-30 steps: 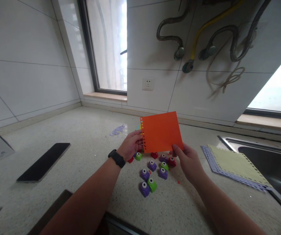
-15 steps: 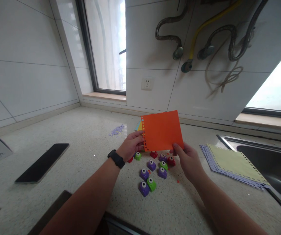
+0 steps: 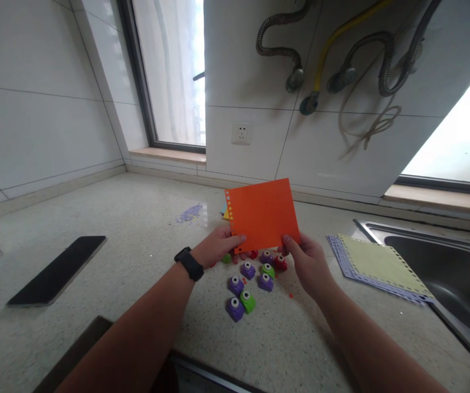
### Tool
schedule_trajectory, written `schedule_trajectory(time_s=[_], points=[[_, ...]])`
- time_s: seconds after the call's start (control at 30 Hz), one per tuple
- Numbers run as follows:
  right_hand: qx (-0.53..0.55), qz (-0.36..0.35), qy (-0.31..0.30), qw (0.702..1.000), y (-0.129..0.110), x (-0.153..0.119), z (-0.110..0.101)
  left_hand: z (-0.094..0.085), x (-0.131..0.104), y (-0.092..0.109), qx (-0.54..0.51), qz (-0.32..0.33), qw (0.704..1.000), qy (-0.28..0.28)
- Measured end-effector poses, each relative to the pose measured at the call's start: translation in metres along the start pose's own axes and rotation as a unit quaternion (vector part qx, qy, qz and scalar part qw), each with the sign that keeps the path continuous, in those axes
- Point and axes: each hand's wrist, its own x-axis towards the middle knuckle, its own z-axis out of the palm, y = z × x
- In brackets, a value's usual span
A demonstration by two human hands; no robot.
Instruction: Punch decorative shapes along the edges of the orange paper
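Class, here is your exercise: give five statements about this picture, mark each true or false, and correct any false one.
1. The left hand and right hand both hold the orange sheet. True.
2. The orange sheet's holes run along its right edge. False: they line its left edge.
3. A dark watch is on the left wrist. True.
4. The pale yellow sheet lies under the purple sheets. False: it lies on top.
5. Purple punches rest on the countertop. True.

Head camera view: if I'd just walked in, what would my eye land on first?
Probably the bright orange sheet in mid-view, held up between left grip and right grip, with a row of punched holes down its left edge. Next, the small purple, green and red punches scattered below it on the counter, then the pale yellow sheet beside the sink.
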Motion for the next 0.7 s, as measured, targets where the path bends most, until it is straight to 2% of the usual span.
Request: schedule_trajectory(time_s=[0.17,0.4,0.5,0.57,0.63,0.7], points=[[-0.012,-0.005,-0.015,1.0,-0.002,-0.001,0.001,0.0,-0.003,-0.001,0.07,-0.006,0.997,0.012],[-0.033,-0.009,-0.037,0.999,0.001,0.003,-0.004,0.002,-0.005,0.003,0.111,0.006,0.993,0.04],[-0.101,0.015,-0.047,0.994,-0.001,0.005,-0.009,0.0,-0.002,0.0,0.118,0.007,0.99,0.071],[-0.237,0.003,-0.091,0.967,-0.006,0.005,-0.013,-0.002,0.001,-0.004,0.116,0.006,0.989,0.094],[-0.388,-0.041,-0.174,0.904,-0.013,0.003,-0.016,-0.004,0.003,-0.007,0.108,0.003,0.988,0.112],[-0.454,-0.077,-0.235,0.856,-0.019,0.0,-0.017,-0.005,0.004,-0.009,0.098,0.0,0.987,0.126]])
